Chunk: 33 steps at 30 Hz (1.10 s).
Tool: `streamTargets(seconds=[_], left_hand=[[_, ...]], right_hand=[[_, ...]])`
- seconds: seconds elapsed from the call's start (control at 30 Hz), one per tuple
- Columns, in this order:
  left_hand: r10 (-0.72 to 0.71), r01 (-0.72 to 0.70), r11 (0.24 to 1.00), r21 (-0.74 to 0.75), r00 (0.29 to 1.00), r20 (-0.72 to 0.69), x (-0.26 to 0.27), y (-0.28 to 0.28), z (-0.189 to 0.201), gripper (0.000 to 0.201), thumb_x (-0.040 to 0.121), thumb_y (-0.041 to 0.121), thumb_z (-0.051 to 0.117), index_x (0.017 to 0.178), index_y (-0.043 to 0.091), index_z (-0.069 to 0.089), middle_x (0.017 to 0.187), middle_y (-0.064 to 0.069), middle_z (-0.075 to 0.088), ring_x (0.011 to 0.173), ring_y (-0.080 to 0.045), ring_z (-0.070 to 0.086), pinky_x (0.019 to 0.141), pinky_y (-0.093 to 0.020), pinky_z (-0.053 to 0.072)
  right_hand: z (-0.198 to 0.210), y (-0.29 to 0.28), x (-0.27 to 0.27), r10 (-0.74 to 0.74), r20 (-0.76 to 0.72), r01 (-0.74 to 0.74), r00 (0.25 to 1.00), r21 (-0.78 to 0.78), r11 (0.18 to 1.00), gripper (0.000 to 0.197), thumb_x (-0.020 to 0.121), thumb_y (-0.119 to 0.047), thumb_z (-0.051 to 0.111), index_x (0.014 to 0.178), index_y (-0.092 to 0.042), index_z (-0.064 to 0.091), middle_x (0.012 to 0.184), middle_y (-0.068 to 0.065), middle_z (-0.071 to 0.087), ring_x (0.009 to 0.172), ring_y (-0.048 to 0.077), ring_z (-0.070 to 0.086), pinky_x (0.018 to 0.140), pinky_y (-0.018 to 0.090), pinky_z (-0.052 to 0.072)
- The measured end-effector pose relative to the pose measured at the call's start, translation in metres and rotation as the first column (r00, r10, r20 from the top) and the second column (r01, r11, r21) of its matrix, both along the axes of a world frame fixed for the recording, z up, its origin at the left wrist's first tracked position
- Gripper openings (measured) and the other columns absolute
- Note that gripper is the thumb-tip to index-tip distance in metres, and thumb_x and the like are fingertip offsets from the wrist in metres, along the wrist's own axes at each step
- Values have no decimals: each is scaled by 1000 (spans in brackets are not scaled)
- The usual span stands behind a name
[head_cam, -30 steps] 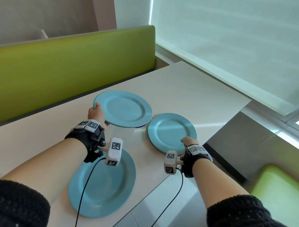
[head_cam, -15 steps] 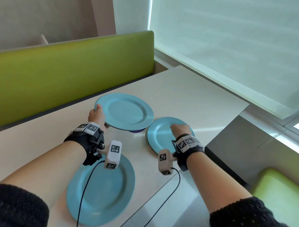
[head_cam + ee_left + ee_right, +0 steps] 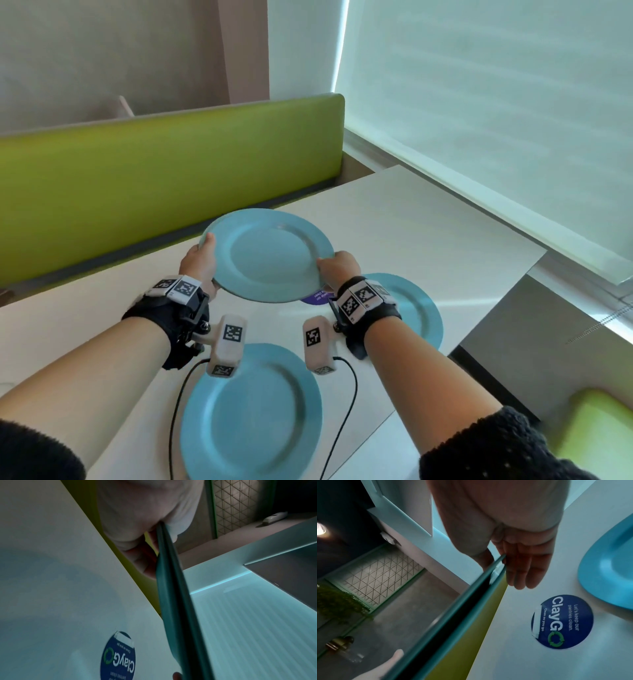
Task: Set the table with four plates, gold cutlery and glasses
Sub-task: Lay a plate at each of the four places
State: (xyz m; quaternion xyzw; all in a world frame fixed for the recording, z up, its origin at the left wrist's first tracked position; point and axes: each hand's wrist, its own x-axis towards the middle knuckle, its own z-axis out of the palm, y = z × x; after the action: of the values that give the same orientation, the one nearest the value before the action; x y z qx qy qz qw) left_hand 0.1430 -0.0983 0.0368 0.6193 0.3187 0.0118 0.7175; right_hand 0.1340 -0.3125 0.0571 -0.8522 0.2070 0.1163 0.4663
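A blue plate (image 3: 267, 255) is held level above the white table (image 3: 428, 233). My left hand (image 3: 200, 262) grips its left rim and my right hand (image 3: 337, 265) grips its right rim, thumbs on top and fingers underneath. In the left wrist view the plate (image 3: 173, 588) runs edge-on out of my left hand (image 3: 147, 545). In the right wrist view the plate (image 3: 453, 608) shows a doubled edge below my right hand (image 3: 513, 555); whether it is one plate or two stacked is unclear. Two more blue plates lie on the table, one near me (image 3: 251, 414) and one at the right (image 3: 418, 315). No cutlery or glasses are in view.
A round blue sticker (image 3: 317, 297) lies on the table under the held plate. A green bench back (image 3: 154, 178) runs along the table's far side. The table ends at the right near a window blind, with a green seat (image 3: 599, 428) below.
My right hand left the right-hand plate on the table and took the right rim of the plate my left hand was holding. That plate now sits higher, held by both hands.
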Motion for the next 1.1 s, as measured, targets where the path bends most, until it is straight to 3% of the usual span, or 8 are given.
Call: streamTargets(seconds=[0.2, 0.37, 0.53, 0.63, 0.7, 0.83, 1.0, 1.1], left_hand=[[182, -185, 976, -111, 983, -33, 7, 47, 12, 65, 87, 64, 40, 133, 19, 49, 124, -1, 58, 111, -28, 60, 94, -48, 51], [259, -260, 964, -47, 965, -24, 9, 91, 6, 63, 91, 61, 33, 135, 19, 46, 137, -5, 53, 119, -31, 56, 91, -46, 51], [361, -360, 932, -34, 932, 21, 8, 129, 7, 62, 93, 59, 29, 137, 17, 44, 134, -6, 53, 115, -29, 57, 83, -41, 51], [447, -449, 893, 26, 893, 54, 17, 165, -13, 74, 84, 70, 27, 132, 18, 48, 131, -9, 57, 115, -32, 58, 94, -50, 49], [493, -497, 866, 54, 867, 70, 19, 186, -28, 74, 84, 68, 26, 132, 16, 48, 133, -11, 55, 117, -34, 57, 96, -53, 48], [551, -556, 829, 60, 830, 82, 2, 195, -14, 67, 90, 61, 25, 134, 13, 44, 136, -13, 52, 120, -35, 54, 97, -52, 48], [565, -566, 824, -3, 822, 69, -6, 202, -12, 63, 92, 59, 28, 137, 17, 42, 137, -11, 52, 121, -34, 54, 98, -50, 47], [559, -556, 829, -69, 827, 58, -8, 197, -5, 55, 96, 53, 29, 138, 19, 42, 137, -7, 52, 117, -29, 56, 86, -40, 52]], right_hand=[[17, 40, 4, -133, 13, 123, 991, 314, 941, 31, 88, -9, 54, 118, 2, 54, 107, 18, 59, 97, 38, 62, 79, 52, 56], [30, 64, -1, -230, -51, 220, 972, 547, 808, 30, 93, 5, 45, 123, 8, 49, 111, 25, 54, 110, 44, 57, 77, 51, 50], [16, 74, 4, -322, -14, 278, 947, 537, 796, 30, 93, 7, 43, 122, 10, 49, 107, 25, 55, 89, 33, 55, 75, 53, 50], [1, 80, 14, -391, -15, 343, 920, 511, 788, 32, 91, 5, 44, 123, 7, 47, 118, 25, 55, 92, 37, 57, 65, 49, 52], [-13, 84, 21, -405, -42, 374, 913, 480, 793, 34, 90, 4, 44, 124, 3, 46, 118, 21, 55, 101, 40, 58, 70, 51, 53], [-54, 95, 34, -226, -74, 237, 971, 386, 892, 39, 91, -9, 45, 128, 2, 46, 126, 20, 55, 109, 37, 61, 86, 49, 56], [-71, 121, 25, -154, -106, 183, 982, 387, 904, 41, 93, -9, 44, 132, 3, 42, 125, 20, 55, 94, 29, 58, 86, 46, 56], [-82, 134, 23, -173, -120, 207, 978, 409, 889, 33, 90, -7, 48, 122, 2, 50, 118, 21, 59, 90, 30, 59, 85, 51, 55]])
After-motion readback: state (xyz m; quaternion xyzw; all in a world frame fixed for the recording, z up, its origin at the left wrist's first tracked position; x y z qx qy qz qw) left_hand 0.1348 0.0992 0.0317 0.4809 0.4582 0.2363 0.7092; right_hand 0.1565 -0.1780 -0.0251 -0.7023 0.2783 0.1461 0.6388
